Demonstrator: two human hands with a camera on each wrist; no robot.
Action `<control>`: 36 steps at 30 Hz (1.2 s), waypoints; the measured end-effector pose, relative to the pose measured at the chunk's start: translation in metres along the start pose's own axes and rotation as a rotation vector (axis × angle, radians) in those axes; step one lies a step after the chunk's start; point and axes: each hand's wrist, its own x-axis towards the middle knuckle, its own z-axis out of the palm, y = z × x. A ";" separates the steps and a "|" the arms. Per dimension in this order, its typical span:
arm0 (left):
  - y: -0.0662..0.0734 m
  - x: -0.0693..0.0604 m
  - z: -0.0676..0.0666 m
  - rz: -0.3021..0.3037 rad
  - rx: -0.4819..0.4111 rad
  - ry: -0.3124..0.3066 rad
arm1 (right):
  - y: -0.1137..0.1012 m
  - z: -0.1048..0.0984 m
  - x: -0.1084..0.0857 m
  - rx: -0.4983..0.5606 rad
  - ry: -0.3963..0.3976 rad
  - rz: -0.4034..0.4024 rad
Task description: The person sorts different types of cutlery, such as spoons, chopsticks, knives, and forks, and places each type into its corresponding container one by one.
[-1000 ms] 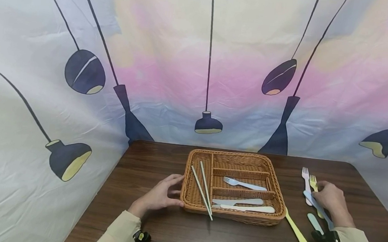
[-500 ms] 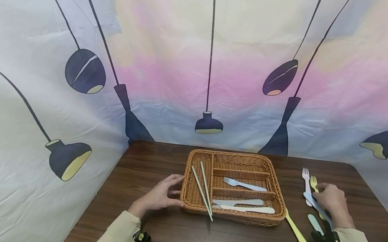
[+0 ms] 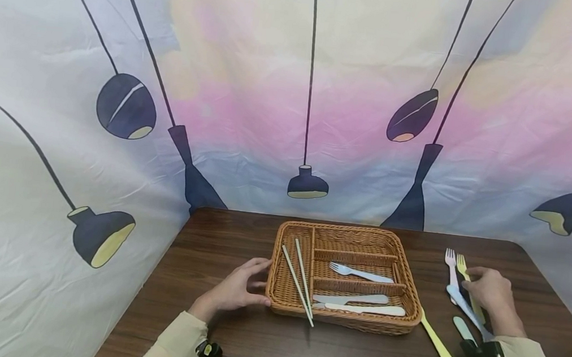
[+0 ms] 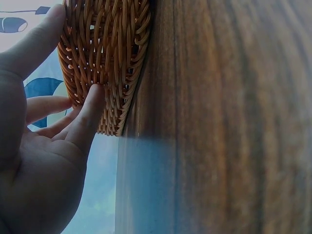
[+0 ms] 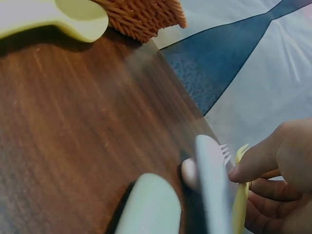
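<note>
My left hand (image 3: 235, 288) touches the left side of a brown wicker basket (image 3: 342, 322) with its fingertips, the thumb near the front corner. In the left wrist view its fingers (image 4: 90, 114) lie fairly straight against the weave. My right hand (image 3: 493, 296) pinches a yellow fork (image 3: 462, 266) between thumb and fingers, right of the basket. A pink fork (image 3: 451, 260) lies just left of it. A light blue utensil (image 3: 464, 303) crosses the pink fork's handle; its far end is hidden by my wrist. In the right wrist view the yellow fork (image 5: 239, 207) stands beside the pale blue handle (image 5: 210, 180).
Two chopsticks (image 3: 297, 279) lean in the basket's left compartment. A light blue fork (image 3: 359, 272) lies in the middle right one, two pale knives (image 3: 364, 308) in the front one. Right of the basket lie a yellow utensil (image 3: 442, 346) and a pale green one (image 3: 465, 330).
My right hand has shifted slightly right with the yellow fork, whose handle now shows apart from the light blue utensil. The left hand and basket have stayed put.
</note>
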 end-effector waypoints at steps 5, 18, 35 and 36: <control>0.000 0.000 0.000 0.001 0.010 -0.002 | -0.004 -0.003 0.000 0.013 0.015 -0.002; 0.000 -0.001 0.001 0.012 -0.007 0.002 | -0.022 -0.010 -0.003 -0.008 0.054 -0.083; 0.000 0.000 0.000 -0.011 -0.025 0.008 | -0.053 -0.017 -0.012 -0.026 0.082 -0.225; 0.000 0.000 0.000 -0.014 -0.022 0.008 | -0.055 -0.018 -0.012 -0.029 0.085 -0.238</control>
